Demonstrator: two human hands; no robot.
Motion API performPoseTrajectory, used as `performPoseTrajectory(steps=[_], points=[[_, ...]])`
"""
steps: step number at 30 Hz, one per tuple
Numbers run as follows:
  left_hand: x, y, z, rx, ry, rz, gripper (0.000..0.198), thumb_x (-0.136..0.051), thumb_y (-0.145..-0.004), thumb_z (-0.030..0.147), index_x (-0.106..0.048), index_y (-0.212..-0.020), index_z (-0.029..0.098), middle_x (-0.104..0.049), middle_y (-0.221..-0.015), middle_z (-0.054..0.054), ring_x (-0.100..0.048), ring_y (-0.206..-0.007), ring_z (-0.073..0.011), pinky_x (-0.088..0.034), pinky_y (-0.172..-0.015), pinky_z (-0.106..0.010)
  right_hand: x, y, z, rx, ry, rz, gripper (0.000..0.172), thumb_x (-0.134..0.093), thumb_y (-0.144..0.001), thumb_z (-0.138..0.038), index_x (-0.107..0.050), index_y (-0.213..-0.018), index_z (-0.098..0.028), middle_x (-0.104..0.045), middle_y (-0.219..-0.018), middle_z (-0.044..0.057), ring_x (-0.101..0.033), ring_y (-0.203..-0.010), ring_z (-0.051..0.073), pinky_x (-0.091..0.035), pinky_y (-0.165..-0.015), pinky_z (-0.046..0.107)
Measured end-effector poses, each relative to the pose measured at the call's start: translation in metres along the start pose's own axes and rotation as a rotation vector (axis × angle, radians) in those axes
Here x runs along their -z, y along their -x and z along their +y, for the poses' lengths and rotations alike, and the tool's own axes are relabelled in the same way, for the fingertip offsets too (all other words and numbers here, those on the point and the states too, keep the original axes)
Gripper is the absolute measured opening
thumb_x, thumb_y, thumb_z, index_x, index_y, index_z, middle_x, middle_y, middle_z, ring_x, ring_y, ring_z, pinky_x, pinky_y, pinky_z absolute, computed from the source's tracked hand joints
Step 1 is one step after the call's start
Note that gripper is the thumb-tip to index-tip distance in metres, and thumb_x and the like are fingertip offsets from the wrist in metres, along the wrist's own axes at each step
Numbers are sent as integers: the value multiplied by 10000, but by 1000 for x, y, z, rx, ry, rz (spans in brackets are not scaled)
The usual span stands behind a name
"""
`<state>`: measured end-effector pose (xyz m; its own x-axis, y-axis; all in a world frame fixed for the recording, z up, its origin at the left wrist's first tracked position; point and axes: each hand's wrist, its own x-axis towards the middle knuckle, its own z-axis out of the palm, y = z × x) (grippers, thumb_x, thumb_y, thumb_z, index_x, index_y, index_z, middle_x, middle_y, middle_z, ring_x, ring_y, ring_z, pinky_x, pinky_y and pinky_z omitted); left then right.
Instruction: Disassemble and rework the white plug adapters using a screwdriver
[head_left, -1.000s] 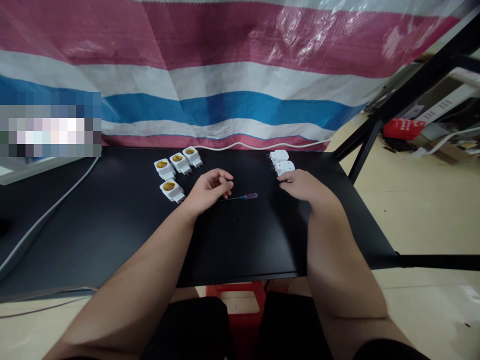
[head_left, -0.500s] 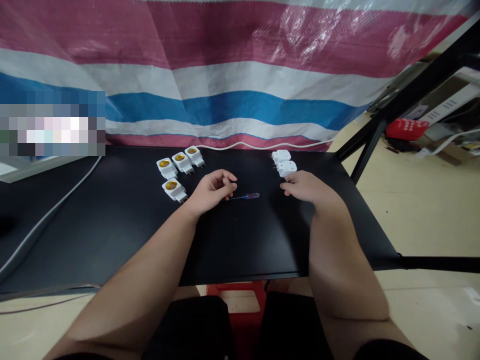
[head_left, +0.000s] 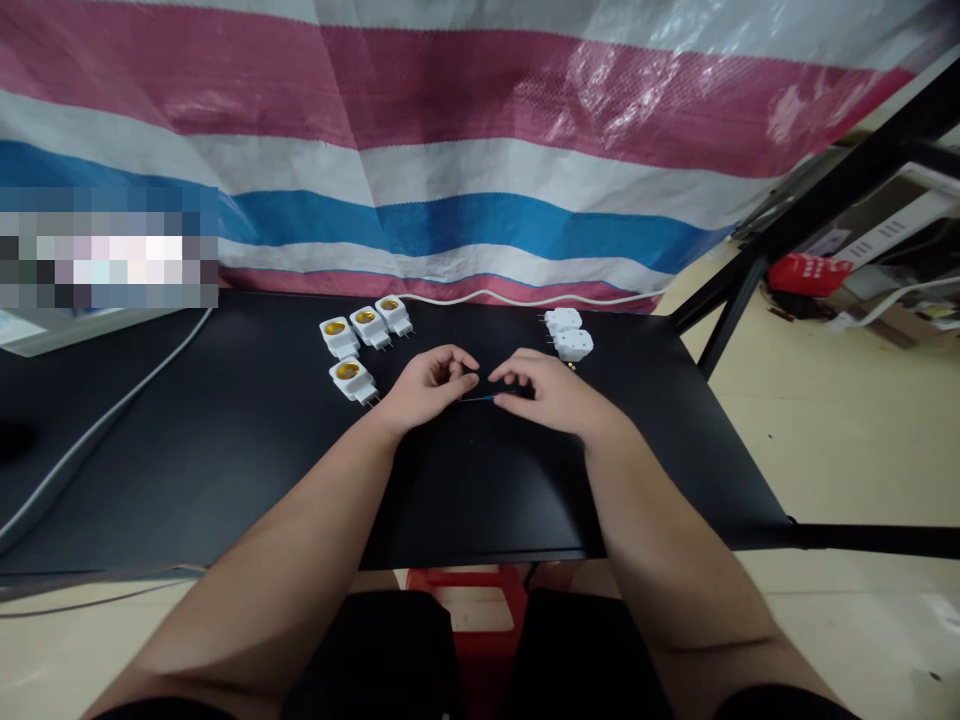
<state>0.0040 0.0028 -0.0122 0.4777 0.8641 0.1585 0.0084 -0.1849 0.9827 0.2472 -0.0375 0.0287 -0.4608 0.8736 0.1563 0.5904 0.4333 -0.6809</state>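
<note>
My left hand (head_left: 435, 385) rests on the black table (head_left: 480, 490), its fingers loosely curled and the thumb apart, with nothing visible in it. Facing it is my right hand (head_left: 544, 390), thumb and fingers parted, just over a screwdriver (head_left: 477, 399). Only the thin shaft and a bit of blue show; the handle is hidden by the right hand. Beyond the right hand lie two white plug pieces with prongs (head_left: 574, 344). Tiny brass-coloured parts (head_left: 571, 366) lie right beside them. Left of my left hand are several white plug-in lamp sockets (head_left: 351, 378) with gold-coloured insides.
A striped plastic sheet (head_left: 450, 160) hangs behind the table. A white cable (head_left: 525, 299) runs along the back edge, and a grey cable (head_left: 112, 410) crosses the left side. Black metal frame bars (head_left: 724, 310) stand at the right. A red stool (head_left: 487, 640) is below.
My right hand has moved left from the white plug pieces to the screwdriver, uncovering the tiny brass-coloured parts. My left hand has stayed about where it was.
</note>
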Motion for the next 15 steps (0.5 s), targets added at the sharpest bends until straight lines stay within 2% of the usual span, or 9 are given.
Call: performPoseTrajectory(steps=[3,7,12,14,15], points=[[0,1,-1,-25,-17,-9,240,-804,-869,325,-716,-1019,160,-464,-657,70,-462,-584,-85,-429,-630,-250,-21,-5,-10,96,55,-84,280,-815,-902,-303,-720,-1145,-200,-616,-1128,76,-606,-1051,239,-531,-941,399],[1,1,-2,-64,-51,5,198,-775,-894,319,-726,-1008,166,-445,-651,68,-425,-580,-88,-392,-614,-251,-36,-10,-15,90,178,-29,230,-798,-931,-286,-689,-1105,-183,-584,-1115,89,-567,-1074,269,-520,-977,435],[-2,3,0,-85,-117,-13,175,-775,-896,306,-724,-988,167,-396,-612,86,-382,-549,-84,-366,-584,-245,-38,-14,-3,69,261,-44,89,-745,-959,-224,-696,-1021,-183,-624,-1046,74,-577,-1002,253,-502,-969,435],[-2,5,3,-141,-189,46,124,-760,-898,275,-735,-958,170,-402,-614,80,-391,-554,-86,-371,-590,-246,-36,-15,1,88,255,-57,31,-709,-972,-173,-709,-996,-192,-661,-1032,62,-598,-991,238,-487,-998,433],[-1,7,5,-186,-234,117,99,-754,-895,254,-742,-949,172,-406,-616,77,-391,-555,-86,-367,-591,-247,-35,-14,2,101,245,-61,58,-694,-978,-150,-720,-995,-200,-677,-1035,56,-611,-999,232,-479,-1020,433]])
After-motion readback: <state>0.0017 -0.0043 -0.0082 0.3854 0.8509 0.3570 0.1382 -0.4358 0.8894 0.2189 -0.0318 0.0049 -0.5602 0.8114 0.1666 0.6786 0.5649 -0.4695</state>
